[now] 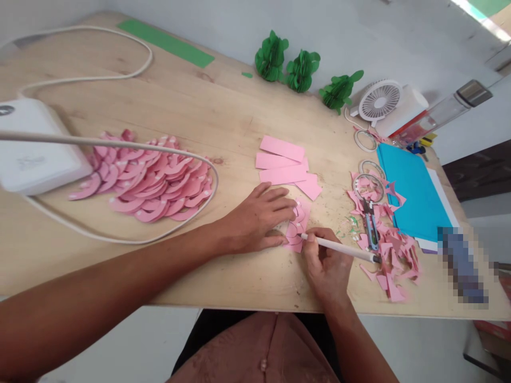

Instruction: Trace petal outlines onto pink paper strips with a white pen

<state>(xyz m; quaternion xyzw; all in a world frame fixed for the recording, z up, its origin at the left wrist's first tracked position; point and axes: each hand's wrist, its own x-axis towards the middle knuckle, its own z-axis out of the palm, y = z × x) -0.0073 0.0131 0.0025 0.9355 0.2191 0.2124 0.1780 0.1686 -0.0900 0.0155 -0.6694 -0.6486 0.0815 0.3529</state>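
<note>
Under my left hand lies a pink paper strip with dark curved outlines drawn on it. The left fingers are spread flat, their tips pressing on the strip's left side. My right hand grips a white pen, its tip touching the strip beside the drawn curves. Just beyond the hands, several blank pink paper strips overlap in a loose stack. A big heap of cut pink curved paper pieces sits to the left.
Pink scraps, a utility knife and tape rolls lie at right, by blue sheets. Green paper shapes and a small fan stand along the wall. A white box with a looping cable is at left.
</note>
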